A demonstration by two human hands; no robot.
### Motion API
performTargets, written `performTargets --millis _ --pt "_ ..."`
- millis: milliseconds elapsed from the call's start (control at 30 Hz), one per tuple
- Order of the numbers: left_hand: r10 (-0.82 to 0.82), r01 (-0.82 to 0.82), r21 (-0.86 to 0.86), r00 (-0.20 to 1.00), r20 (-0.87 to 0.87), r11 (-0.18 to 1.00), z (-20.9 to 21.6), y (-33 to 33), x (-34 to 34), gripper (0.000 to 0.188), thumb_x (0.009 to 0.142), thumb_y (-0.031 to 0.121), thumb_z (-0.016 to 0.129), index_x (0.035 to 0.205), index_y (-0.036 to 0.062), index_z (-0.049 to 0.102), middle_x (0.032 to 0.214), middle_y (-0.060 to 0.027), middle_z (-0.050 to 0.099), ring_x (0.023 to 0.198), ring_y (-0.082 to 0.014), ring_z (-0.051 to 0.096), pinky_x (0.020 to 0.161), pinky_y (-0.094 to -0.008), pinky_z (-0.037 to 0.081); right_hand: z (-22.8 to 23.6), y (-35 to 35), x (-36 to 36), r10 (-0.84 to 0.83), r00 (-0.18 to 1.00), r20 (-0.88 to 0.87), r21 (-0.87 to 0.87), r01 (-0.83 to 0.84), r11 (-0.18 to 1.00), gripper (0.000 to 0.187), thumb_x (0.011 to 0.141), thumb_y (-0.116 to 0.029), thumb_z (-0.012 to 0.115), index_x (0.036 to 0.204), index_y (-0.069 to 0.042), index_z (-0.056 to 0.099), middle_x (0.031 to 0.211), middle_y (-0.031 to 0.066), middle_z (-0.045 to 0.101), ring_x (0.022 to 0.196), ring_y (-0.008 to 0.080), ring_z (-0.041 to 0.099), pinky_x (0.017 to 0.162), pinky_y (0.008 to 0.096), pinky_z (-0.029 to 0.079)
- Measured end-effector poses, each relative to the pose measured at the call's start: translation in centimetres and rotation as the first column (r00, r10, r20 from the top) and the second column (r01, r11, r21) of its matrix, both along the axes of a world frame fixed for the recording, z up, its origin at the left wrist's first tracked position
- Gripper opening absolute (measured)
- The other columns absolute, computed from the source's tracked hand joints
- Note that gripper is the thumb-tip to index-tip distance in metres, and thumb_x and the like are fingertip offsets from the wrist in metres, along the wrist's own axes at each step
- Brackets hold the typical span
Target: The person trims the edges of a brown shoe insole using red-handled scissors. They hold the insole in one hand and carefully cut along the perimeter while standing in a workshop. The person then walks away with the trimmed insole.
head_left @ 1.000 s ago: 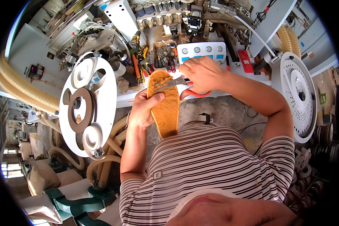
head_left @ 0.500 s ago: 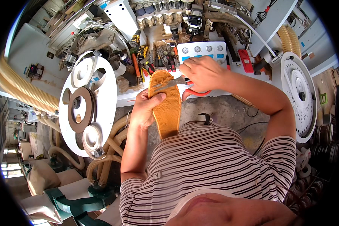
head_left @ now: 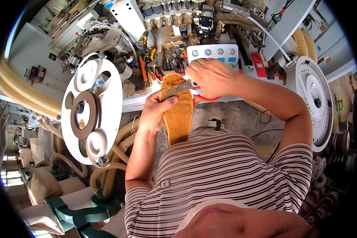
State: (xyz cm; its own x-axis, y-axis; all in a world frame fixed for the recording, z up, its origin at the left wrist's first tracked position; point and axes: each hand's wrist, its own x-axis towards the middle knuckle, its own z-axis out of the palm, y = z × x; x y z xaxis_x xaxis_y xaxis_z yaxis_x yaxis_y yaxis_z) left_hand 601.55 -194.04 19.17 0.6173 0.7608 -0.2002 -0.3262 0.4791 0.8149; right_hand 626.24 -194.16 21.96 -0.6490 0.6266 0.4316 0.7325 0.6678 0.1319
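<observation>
An orange-tan fuzzy insole point(head_left: 179, 121) hangs upright in front of my body, toe end up. My left hand point(head_left: 154, 113) grips its left edge, thumb on the face and the other fingers behind. Across its upper part lie the metal blades of a pair of scissors point(head_left: 183, 87), spread apart with the tips pointing left toward my left thumb. Closed round the scissors is my right hand point(head_left: 211, 76), from which a red handle loop sticks out below. Whether the blades touch the insole is hard to tell.
Behind my hands is a workbench with a tool tray point(head_left: 173, 55), a yellow-black drill point(head_left: 143, 41) and a gauge panel point(head_left: 222, 51). White reel discs flank me, the left one carrying a brown tape roll point(head_left: 74, 116). Beige hoses point(head_left: 107, 174) run along the floor at left.
The insole has shifted slightly right. The scissor blades have spread wider over it, and my right hand has moved a little left.
</observation>
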Motion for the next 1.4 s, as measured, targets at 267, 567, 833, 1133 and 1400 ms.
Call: performTargets --millis 267,567,833,1133,1400 --pt "0.004 -0.003 -0.014 1.000 0.022 1.000 0.2 -0.1 0.4 0.029 0.087 -0.003 0.067 0.115 -0.0044 0.065 0.108 -0.0114 0.070 0.093 -0.0188 0.069 0.084 -0.0338 0.057 0.1 0.0 0.4 -0.028 0.999 0.024 -0.035 0.029 0.999 0.032 0.071 -0.027 0.074 0.082 -0.003 0.056 0.076 0.0108 0.062 0.066 0.0282 0.066 0.055 0.0388 0.053" --pt "0.051 -0.051 0.021 0.998 0.020 0.998 0.2 0.2 -0.3 0.027 0.088 -0.003 0.064 0.115 -0.0042 0.065 0.106 -0.0116 0.070 0.093 -0.0199 0.069 0.082 -0.0347 0.057 -1.5 -0.8 -0.4 -0.217 0.957 -0.193 -0.468 0.105 0.878 0.040 0.080 -0.040 0.076 0.082 -0.005 0.057 0.075 0.0110 0.064 0.067 0.0301 0.066 0.061 0.0436 0.050" --pt "0.089 -0.089 -0.001 0.996 0.002 0.996 -0.6 0.0 -1.1 0.027 0.090 -0.002 0.063 0.116 -0.0036 0.064 0.108 -0.0117 0.070 0.093 -0.0205 0.070 0.082 -0.0357 0.058 0.2 -0.2 0.7 -0.501 0.691 -0.521 -0.672 0.030 0.740 0.043 0.084 -0.038 0.077 0.094 -0.005 0.052 0.077 0.0041 0.058 0.069 0.0111 0.053 0.062 0.0290 0.045" --pt "0.195 -0.195 -0.010 0.981 -0.011 0.981 -0.9 0.2 0.4 0.026 0.098 0.013 0.062 0.119 -0.0020 0.064 0.105 -0.0092 0.070 0.088 -0.0153 0.068 0.075 -0.0301 0.056 -2.6 -0.4 -3.3 -0.422 0.402 -0.813 -0.573 -0.418 0.705 0.033 0.088 -0.011 0.075 0.100 -0.006 0.045 0.083 0.0005 0.051 0.071 0.0073 0.049 0.063 0.0247 0.043" --pt "0.174 -0.156 0.163 0.979 -0.106 0.974 -1.5 0.1 0.3 0.025 0.094 0.005 0.064 0.119 -0.0012 0.064 0.105 -0.0090 0.071 0.089 -0.0160 0.069 0.079 -0.0304 0.057 -4.0 -0.5 -3.9 -0.419 0.472 -0.776 -0.612 -0.399 0.683 0.030 0.088 -0.011 0.075 0.094 -0.006 0.046 0.080 -0.0005 0.049 0.071 0.0055 0.047 0.062 0.0241 0.041"
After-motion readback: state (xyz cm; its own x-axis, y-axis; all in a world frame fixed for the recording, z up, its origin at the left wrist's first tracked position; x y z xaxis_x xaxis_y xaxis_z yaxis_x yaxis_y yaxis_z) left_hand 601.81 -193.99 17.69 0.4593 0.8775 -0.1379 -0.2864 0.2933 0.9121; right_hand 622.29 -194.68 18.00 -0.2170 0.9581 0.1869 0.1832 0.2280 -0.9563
